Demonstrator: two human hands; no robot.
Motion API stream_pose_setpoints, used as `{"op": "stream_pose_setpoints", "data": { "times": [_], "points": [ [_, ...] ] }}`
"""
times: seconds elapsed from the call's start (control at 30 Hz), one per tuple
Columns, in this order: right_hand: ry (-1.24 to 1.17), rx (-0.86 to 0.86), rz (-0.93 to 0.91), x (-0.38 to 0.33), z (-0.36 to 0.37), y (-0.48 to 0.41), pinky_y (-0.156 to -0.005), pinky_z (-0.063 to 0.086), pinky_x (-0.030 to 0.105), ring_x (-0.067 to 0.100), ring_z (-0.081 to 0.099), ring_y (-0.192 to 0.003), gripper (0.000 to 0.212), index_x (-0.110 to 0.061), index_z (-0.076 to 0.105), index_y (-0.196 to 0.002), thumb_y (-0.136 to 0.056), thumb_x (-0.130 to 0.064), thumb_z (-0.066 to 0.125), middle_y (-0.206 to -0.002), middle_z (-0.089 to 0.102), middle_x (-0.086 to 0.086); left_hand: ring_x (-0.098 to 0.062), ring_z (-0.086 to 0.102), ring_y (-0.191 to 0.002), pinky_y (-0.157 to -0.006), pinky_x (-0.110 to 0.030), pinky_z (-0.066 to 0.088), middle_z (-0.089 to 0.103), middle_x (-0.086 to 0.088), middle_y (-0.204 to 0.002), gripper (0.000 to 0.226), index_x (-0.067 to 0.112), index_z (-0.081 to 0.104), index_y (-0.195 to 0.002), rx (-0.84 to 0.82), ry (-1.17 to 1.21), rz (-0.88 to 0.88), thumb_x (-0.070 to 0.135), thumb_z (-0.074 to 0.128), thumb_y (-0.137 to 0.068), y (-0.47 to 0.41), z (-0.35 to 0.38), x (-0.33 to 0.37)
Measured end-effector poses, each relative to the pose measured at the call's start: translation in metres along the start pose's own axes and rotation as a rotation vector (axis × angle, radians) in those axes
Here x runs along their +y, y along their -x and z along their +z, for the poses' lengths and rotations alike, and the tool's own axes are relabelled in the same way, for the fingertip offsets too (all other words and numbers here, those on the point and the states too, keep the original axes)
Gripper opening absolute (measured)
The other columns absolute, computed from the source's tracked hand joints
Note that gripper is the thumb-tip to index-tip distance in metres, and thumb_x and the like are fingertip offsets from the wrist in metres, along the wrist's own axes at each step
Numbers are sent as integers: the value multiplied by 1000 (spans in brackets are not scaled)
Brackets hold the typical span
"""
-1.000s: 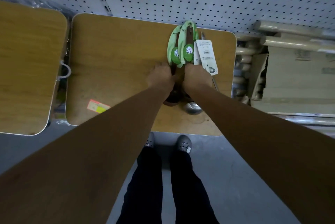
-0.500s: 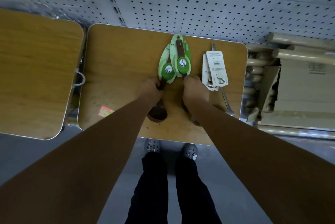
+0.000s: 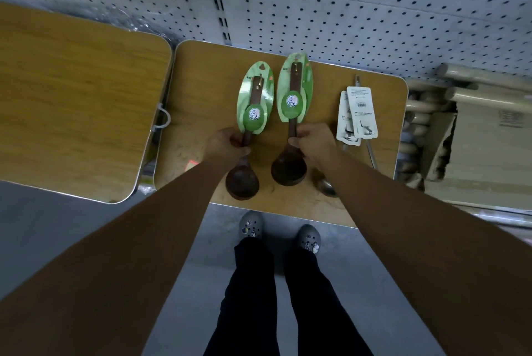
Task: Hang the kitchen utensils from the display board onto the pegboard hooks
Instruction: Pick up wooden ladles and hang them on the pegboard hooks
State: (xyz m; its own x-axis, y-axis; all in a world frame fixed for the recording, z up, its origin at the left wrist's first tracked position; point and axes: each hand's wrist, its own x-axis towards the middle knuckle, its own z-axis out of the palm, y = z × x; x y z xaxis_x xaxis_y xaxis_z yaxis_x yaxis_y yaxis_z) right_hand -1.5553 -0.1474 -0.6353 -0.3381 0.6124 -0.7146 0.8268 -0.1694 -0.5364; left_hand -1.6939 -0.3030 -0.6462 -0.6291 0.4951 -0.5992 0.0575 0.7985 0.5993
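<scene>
Left hand [image 3: 227,144]: pinches the smaller spoon [image 3: 241,182] by its handle, over the display board [image 3: 201,82].
Right hand [image 3: 312,141]: pinches the larger spoon [image 3: 288,168] likewise.
Risk: thin pinches — a spoon could swing and drop short of the pegboard [image 3: 359,15].

You're standing in a shop aisle or its stockroom: the wall in front of you is white pegboard [image 3: 374,10] with a slotted upright [image 3: 220,10], the usual fixture for hanging retail goods. The short spoon [image 3: 241,182] and long spoon [image 3: 288,167] on the board [image 3: 201,82] each carry a green hang card [image 3: 254,102] with a punched hole at the top, the white tags [image 3: 359,108] beside them bear printed labels, and a small sticker [image 3: 192,165] sits on the board itself. To your right are cardboard boxes [image 3: 489,139] and paper rolls [image 3: 460,73], above a bare grey floor [image 3: 86,240].
</scene>
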Motion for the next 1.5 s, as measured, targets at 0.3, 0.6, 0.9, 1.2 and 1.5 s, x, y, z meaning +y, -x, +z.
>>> {"op": "stream_pose_setpoints", "data": {
  "times": [0.3, 0.6, 0.9, 1.2, 1.5],
  "points": [
    [-341, 128, -86, -10, -56, 124, -75, 57, 27, 18, 67, -99, 35, -10, 67, -118, -85, 2, 71, -113, 70, 12, -27, 67, -95, -90, -51, 55, 67, 2, -87, 14, 22, 67, -85, -2, 352, 124, 13, 77, -81, 97, -40, 52],
    [-611, 286, -132, 21, -123, 235, -96, 55, 51, 27, 69, -97, 30, -7, 69, -114, -86, 3, 67, -107, 73, 15, 2, 61, -82, -74, -6, 49, 66, 10, -91, 24, 18, 65, -106, -126, 405, 319, 5, 71, -86, 176, -41, 120],
    [-777, 470, -232, 51, -177, 322, -78, 61, 36, 24, 73, -77, 26, -5, 70, -108, -91, 10, 59, -86, 75, 12, 0, 66, -91, -84, -13, 52, 71, 3, -103, 35, 11, 68, -116, -333, 382, 496, -2, 72, -83, 241, -1, 183],
    [-860, 586, -228, 145, -203, 408, -89, 58, 47, 37, 74, -88, 31, -19, 72, -95, -90, 9, 60, -93, 76, 15, 8, 67, -81, -76, -10, 51, 71, 5, -97, 35, 7, 67, -116, -426, 356, 591, -5, 70, -83, 337, 69, 204],
    [-965, 667, -248, 251, -241, 505, -76, 61, 29, 22, 75, -74, 24, 0, 66, -113, -93, 11, 57, -94, 74, 16, 9, 66, -77, -74, -10, 52, 70, 8, -94, 36, 7, 66, -116, -521, 344, 616, -8, 69, -83, 452, 162, 198]
  ]
}}
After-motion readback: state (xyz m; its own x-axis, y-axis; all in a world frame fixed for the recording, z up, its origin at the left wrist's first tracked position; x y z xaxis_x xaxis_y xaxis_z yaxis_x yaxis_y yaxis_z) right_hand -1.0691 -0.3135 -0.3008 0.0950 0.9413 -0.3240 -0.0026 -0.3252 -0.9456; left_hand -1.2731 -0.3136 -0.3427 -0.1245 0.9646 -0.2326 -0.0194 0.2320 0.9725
